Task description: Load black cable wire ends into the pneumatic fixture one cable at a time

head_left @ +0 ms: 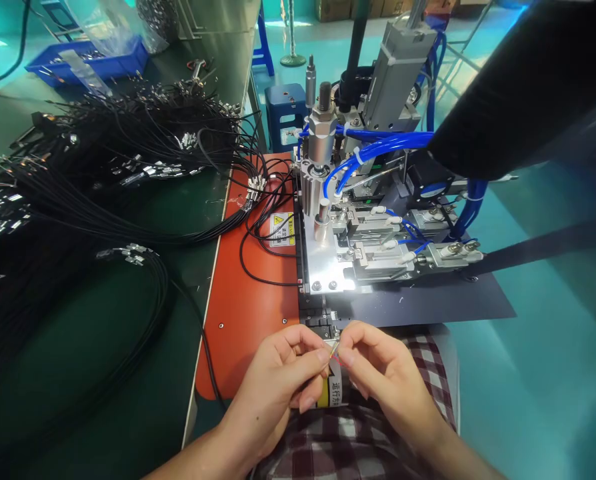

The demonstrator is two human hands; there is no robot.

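My left hand (283,377) and my right hand (385,370) meet in front of the machine, thumbs and fingertips pinched close together. Between the two pinches show thin coloured wires (333,350), with yellow and red strands; the rest of them is hidden by my fingers. Just beyond the fingertips lies the machine's narrow black track (323,313) with small metal parts. A label with yellow and white areas (335,390) sits below my hands.
The machine (328,253) has metal cylinders and blue air hoses (378,147). Black cables (258,260) loop over the orange board (251,347). On the green table (73,327) lie a large heap of black cables (128,133) with metal ends and a blue bin (128,63). A blue stool (283,110) stands behind.
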